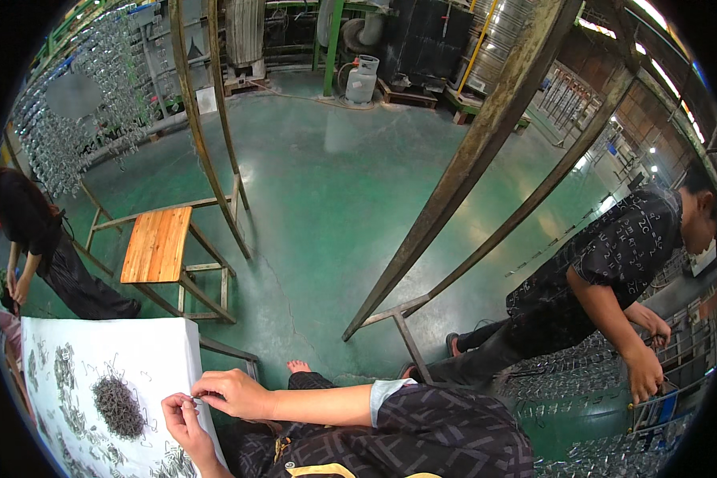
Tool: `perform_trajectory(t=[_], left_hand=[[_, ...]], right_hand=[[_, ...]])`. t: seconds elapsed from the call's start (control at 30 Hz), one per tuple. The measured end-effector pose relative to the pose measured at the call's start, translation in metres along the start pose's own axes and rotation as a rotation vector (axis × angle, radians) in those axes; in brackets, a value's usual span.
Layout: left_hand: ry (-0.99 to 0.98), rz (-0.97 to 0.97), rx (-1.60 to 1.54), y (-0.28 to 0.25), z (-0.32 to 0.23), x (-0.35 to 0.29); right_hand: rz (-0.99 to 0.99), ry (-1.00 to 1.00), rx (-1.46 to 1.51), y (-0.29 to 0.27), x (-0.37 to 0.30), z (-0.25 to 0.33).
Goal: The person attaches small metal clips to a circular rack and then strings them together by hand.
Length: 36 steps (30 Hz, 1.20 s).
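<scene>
My left hand (pixel 185 422) and my right hand (pixel 235 393) meet at the right edge of a white-topped table (pixel 163 338). Fingers of both are pinched together around something small and dark, too small to make out. Left of my hands, on the table, lies a tangled heap of dark wire hooks (pixel 119 408). Single hooks stick out around its rim. Flat groups of small greyish metal pieces (pixel 68 374) are spread over the table's left part, and more lie near its front edge.
A wooden-topped stool (pixel 157 245) stands beyond the table. Tall metal frame posts (pixel 454 183) rise ahead of me. At right, a person (pixel 597 263) bends over racks of metal parts (pixel 581 366); another person (pixel 36 231) stands at far left. A gas cylinder (pixel 362 80) stands at the back.
</scene>
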State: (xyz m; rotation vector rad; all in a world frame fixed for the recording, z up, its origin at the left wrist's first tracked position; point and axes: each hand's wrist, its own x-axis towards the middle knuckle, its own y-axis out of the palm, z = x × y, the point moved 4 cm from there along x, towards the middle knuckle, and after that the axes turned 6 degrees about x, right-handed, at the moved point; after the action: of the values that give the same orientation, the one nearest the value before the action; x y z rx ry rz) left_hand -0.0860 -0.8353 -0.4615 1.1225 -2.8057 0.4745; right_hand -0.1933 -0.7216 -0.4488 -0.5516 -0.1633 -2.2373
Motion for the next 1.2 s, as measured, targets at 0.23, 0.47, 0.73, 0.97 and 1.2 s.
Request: perform_trajectory(t=[0.23, 0.47, 0.73, 0.97, 1.2], left_hand=[[-0.069, -0.095, 0.050, -0.004, -0.001, -0.005], [-0.079, -0.078, -0.014, 0.001, 0.001, -0.006], [-0.129, -0.100, -0.227, -0.019, 0.012, -0.026], [-0.040, -0.213, 0.142, -0.029, -0.004, -0.048], [0.249, -0.318, 0.388, -0.035, 0.006, -0.066]], right_hand=[[0.028, 0.000, 0.033, 0.012, 0.001, -0.011], [0.054, 0.071, -0.013, 0.010, 0.001, -0.009], [0.198, 0.203, 0.104, 0.038, -0.010, -0.014], [0.216, 0.188, 0.115, 0.050, -0.016, -0.022], [0.365, 0.178, 0.040, 0.082, 0.015, -0.066]])
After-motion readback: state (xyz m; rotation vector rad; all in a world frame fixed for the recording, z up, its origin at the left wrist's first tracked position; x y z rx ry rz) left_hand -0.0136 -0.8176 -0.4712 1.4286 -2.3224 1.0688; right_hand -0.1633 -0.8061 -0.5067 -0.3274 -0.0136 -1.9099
